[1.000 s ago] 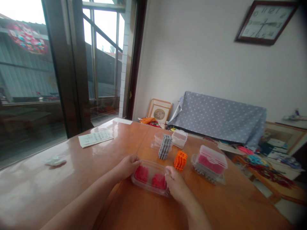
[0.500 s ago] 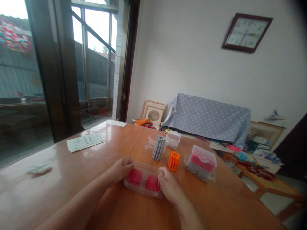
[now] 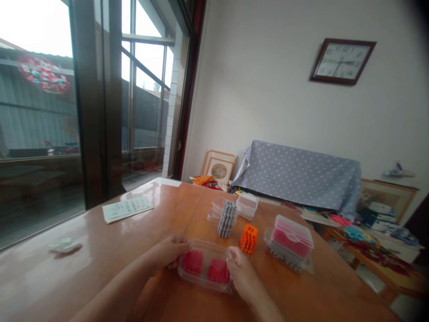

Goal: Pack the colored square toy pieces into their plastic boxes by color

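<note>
I am gripping the clear container (image 3: 201, 282) with both hands: my left hand (image 3: 171, 251) is pinching its left end, and my right hand (image 3: 240, 267) is closing on the upper part of its right end. The container is sitting right in front of me, over the bare surface (image 3: 192, 307), though I can't tell whether its base is touching. Two red pieces (image 3: 193, 262) are lying apart inside it. Just beyond, a grey stack (image 3: 227, 219) is leaning slightly and an orange stack (image 3: 248, 239) is standing close to my right hand.

To handle this well, I reckon I should be pressing evenly at both ends, thumbs on the rim, since thin plastic like this is probably flexing under a hard squeeze. I should also be holding it level so the red pieces aren't sliding, and minding my right knuckles near the orange stack.
</note>
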{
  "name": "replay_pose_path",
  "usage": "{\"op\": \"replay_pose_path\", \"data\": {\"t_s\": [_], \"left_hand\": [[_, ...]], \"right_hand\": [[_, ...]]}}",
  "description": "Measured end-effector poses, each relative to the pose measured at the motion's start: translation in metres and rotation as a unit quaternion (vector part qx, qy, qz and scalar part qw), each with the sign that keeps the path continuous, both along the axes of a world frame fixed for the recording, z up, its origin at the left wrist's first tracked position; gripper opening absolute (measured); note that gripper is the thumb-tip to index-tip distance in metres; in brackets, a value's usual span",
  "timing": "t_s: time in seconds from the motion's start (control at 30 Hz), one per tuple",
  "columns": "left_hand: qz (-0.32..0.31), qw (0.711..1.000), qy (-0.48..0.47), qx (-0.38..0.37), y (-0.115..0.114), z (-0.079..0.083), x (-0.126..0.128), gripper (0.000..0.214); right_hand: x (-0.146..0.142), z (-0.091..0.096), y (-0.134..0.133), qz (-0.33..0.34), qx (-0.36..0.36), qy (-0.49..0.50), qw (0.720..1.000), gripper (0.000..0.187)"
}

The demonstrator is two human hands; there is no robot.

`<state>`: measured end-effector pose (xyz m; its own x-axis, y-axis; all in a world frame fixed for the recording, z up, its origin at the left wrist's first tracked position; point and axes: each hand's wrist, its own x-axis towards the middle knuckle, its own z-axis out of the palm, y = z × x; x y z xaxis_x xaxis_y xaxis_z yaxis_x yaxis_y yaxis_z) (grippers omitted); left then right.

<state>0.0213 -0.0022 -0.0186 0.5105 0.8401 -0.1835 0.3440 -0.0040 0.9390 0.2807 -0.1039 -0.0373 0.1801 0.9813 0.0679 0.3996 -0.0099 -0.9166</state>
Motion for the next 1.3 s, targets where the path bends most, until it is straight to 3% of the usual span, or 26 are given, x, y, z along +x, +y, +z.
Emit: {"op": "replay_pose_path", "data": {"t_s": [0.23,0.43,0.57,0.9,1.07,1.3], "left_hand": [[0.015,0.999,-0.047,-0.001,0.006,-0.002,-0.001,0.039],[0.090,0.994,-0.069,-0.005,0.022,-0.005,-0.010,0.042],[0.156,0.984,-0.080,0.030,0.038,-0.001,-0.019,0.041],[0.261,0.962,-0.053,0.063,0.082,0.012,-0.026,0.026],[0.288,0.957,-0.017,0.042,0.102,0.019,-0.027,0.023],[0.304,0.952,0.017,-0.005,0.117,0.024,-0.027,0.038]], "right_hand": [[-0.005,-0.009,0.003,-0.038,0.018,0.026,0.999,0.053],[-0.021,0.007,-0.004,-0.045,-0.010,0.091,0.995,0.089],[-0.022,0.013,-0.004,-0.073,0.002,0.109,0.991,0.092],[-0.026,-0.005,0.008,-0.092,0.007,0.082,0.992,0.107],[-0.024,-0.008,0.010,-0.093,0.014,0.044,0.995,0.111],[-0.019,-0.022,0.019,-0.107,0.015,0.010,0.994,0.117]]}}
